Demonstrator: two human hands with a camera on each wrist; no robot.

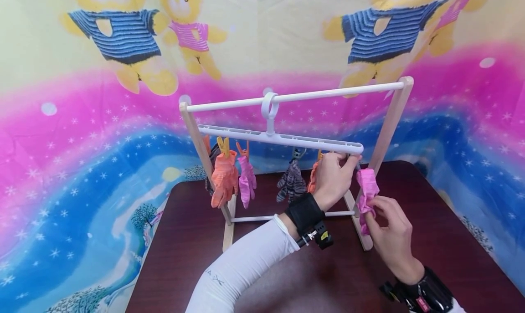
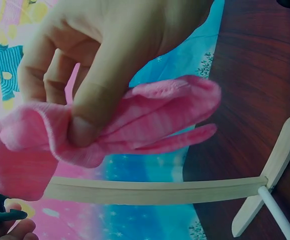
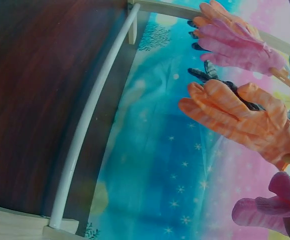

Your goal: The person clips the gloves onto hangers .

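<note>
My left hand (image 1: 334,176) is at the right end of the white hanger (image 1: 316,143), pinching a dark green clip (image 2: 4,209) below the bar. A small pink glove (image 1: 368,185) hangs just right of it. My right hand (image 1: 391,231) pinches this glove between thumb and fingers, its cuff up and its fingers down. In the left wrist view, the cuff reaches close to the clip; I cannot tell whether the clip grips it. Clipped along the hanger are an orange glove (image 1: 224,181), another pink glove (image 1: 247,181) and a dark striped glove (image 1: 291,183). An orange glove (image 3: 245,120) is partly hidden behind my left hand.
The hanger hangs, tilted down to the right, by its ring (image 1: 270,105) from the top rod (image 1: 336,93) of a wooden rack. The rack's right post (image 1: 391,121) stands behind the pink glove. Beneath is a dark red table (image 1: 303,281); a printed cloth (image 1: 254,44) covers the walls.
</note>
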